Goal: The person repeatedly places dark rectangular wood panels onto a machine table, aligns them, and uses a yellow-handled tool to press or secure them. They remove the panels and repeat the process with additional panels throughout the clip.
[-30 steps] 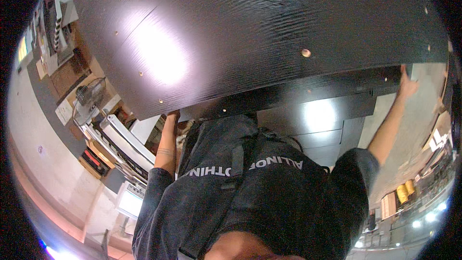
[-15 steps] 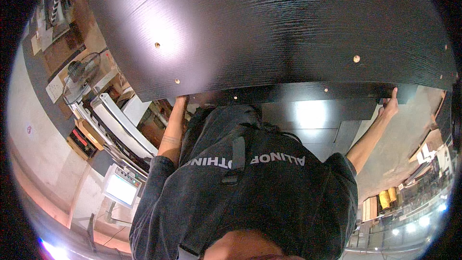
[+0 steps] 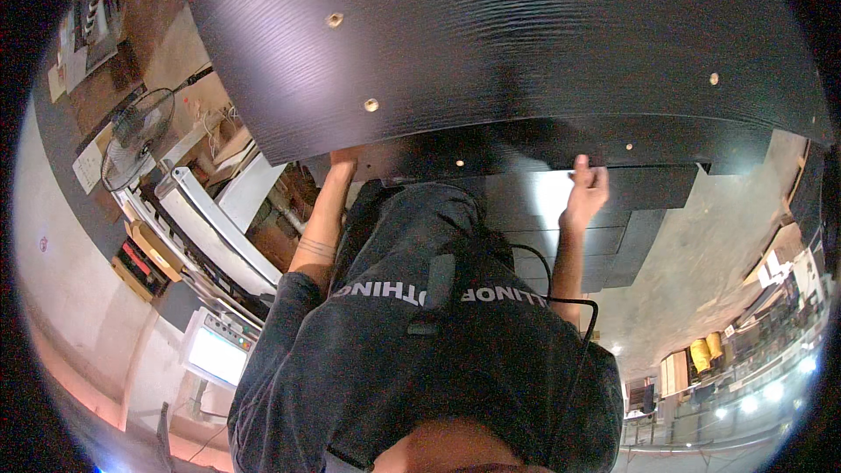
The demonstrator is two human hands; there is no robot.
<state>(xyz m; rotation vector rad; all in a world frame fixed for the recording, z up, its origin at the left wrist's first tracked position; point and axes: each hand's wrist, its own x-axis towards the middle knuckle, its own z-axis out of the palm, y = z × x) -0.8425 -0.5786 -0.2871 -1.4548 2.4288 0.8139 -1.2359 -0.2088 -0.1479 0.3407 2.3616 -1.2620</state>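
A wide black wood-grain board [image 3: 526,61] with drilled holes spans the upper part of the view, in front of my body. Beneath its near edge shows a narrower black strip [image 3: 543,142], also drilled. My left hand [image 3: 344,158] is at the board's near left edge, gripping it from below, with the fingers mostly hidden under the board. Just below the strip, right of the middle, my right hand [image 3: 585,193] is raised, slightly blurred. Its thumb and fingers are apart and partly bent, and nothing shows in them.
More black boards [image 3: 574,243] lie lower down, beyond my right forearm. To the left are a standing fan [image 3: 140,136], a long white machine part [image 3: 219,228] and a lit screen [image 3: 216,352]. A black cable [image 3: 574,301] hangs by my right arm.
My right hand has let go of the right end of the boards and moved left toward the middle. The board has shifted right and away in the view, and my left hand has risen slightly.
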